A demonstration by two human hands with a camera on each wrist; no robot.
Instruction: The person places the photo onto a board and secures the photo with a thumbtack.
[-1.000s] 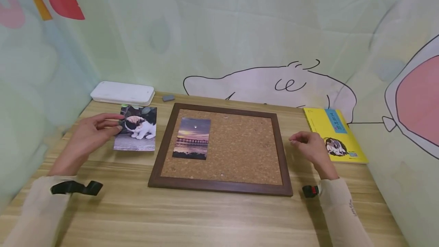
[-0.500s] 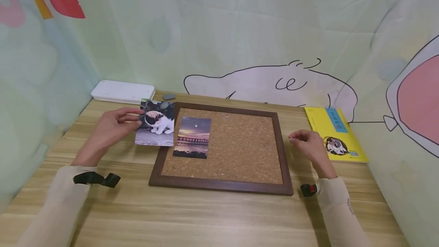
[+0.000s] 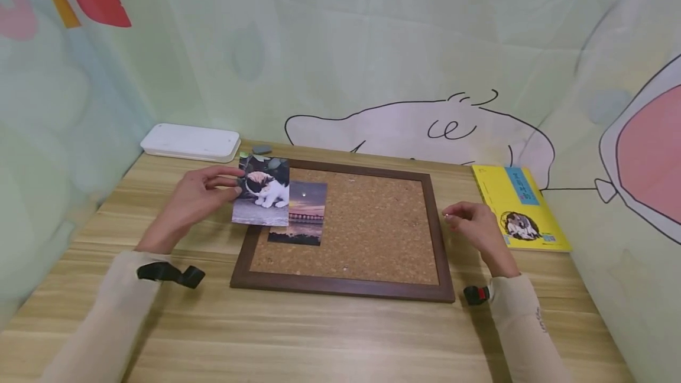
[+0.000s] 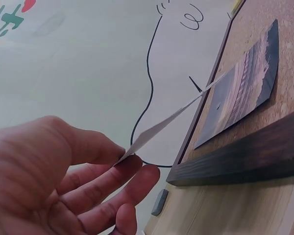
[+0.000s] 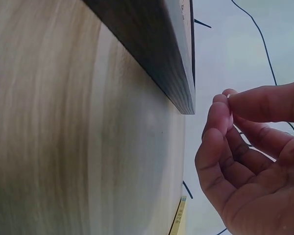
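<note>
My left hand (image 3: 194, 203) pinches the left edge of a cat photo (image 3: 260, 194) between thumb and fingers. The photo is held up over the left side of a brown-framed cork board (image 3: 383, 229), and in the left wrist view it shows nearly edge-on. Part of a sunset pier photo (image 3: 305, 223) on the cork is hidden behind it; a clear pin head (image 3: 304, 194) shows near that photo's top. Just right of the board's frame, my right hand (image 3: 476, 229) pinches a tiny clear push pin (image 5: 229, 96), mostly covered by thumb and fingertip.
At the back left lie a white case (image 3: 191, 142) and a small grey eraser (image 3: 262, 149). A yellow book (image 3: 518, 208) lies right of the board, beside my right hand. More clear pins (image 3: 346, 268) (image 3: 351, 180) sit at the cork's bottom and top edges.
My left hand has carried the cat photo rightward, from over the table to over the board's left side, now overlapping the pier photo. The right hand has barely moved, a little leftward.
</note>
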